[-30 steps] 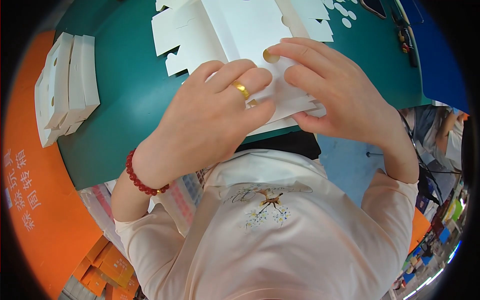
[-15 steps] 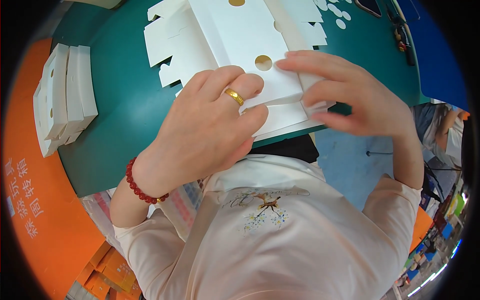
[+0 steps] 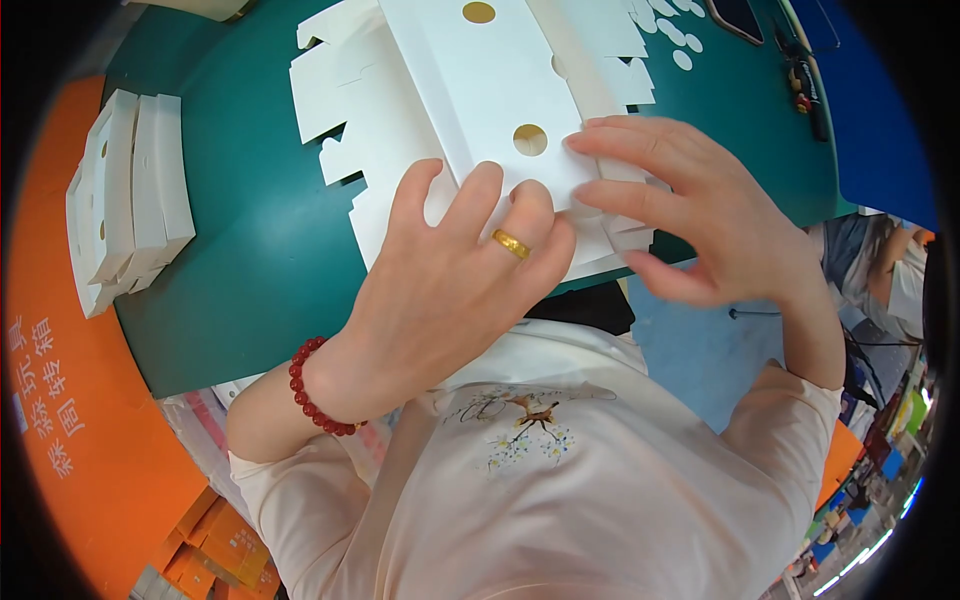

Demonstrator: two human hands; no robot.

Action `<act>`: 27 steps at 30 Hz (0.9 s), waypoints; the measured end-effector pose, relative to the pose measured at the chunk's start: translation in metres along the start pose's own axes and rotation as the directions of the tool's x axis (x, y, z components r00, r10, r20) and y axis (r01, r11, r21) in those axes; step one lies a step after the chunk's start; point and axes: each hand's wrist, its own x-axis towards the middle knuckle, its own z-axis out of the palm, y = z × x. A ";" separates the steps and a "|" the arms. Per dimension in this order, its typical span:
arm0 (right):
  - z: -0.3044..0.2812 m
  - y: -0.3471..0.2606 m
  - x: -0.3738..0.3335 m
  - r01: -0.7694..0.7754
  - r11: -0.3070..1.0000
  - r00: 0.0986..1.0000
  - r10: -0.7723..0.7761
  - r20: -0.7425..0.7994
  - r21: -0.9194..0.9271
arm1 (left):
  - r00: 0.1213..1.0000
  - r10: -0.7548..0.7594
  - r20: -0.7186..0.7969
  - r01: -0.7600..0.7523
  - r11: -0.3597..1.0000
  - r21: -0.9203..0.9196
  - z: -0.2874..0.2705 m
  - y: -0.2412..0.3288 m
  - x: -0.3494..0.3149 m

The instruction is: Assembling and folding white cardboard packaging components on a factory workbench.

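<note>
A white cardboard box (image 3: 480, 80) with round cut-outs lies in front of me on unfolded white card blanks (image 3: 350, 90). My left hand (image 3: 455, 275), wearing a gold ring and a red bead bracelet, is closed at the box's near end. Its fingers bend over that end, and the thumb is hidden. At the near right corner is my right hand (image 3: 700, 215). Its fingers are spread and curved, with the upper two fingertips at the box's right edge and the thumb apart.
Several finished white boxes (image 3: 135, 190) stand stacked at the left of the green table (image 3: 245, 200). Small white discs (image 3: 682, 60), a phone (image 3: 737, 18) and a dark-handled tool (image 3: 805, 90) lie at the far right. An orange crate (image 3: 60, 300) stands beside the table.
My left hand has moved right and slightly nearer, its fingers spreading from a tighter curl. My right hand has dropped slightly toward me. The box has shifted a little nearer.
</note>
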 end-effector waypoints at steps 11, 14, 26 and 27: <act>0.004 -0.016 0.016 -0.164 0.986 0.985 0.164 -0.047 0.011 | 0.999 -0.034 -0.040 0.030 0.996 -0.083 0.003 -0.001 -0.002; 0.013 -0.018 0.014 -0.159 0.984 0.984 0.151 -0.097 -0.084 | 0.999 -0.051 -0.001 0.050 0.990 -0.129 -0.002 0.001 0.000; 0.036 -0.024 0.006 -0.162 0.962 0.933 0.077 -0.352 -0.218 | 0.996 -0.072 -0.057 0.061 0.983 -0.175 0.002 -0.001 -0.003; 0.036 -0.024 0.006 -0.133 0.961 0.944 0.048 -0.327 -0.243 | 0.994 -0.087 -0.071 0.072 0.979 -0.191 0.002 -0.002 -0.004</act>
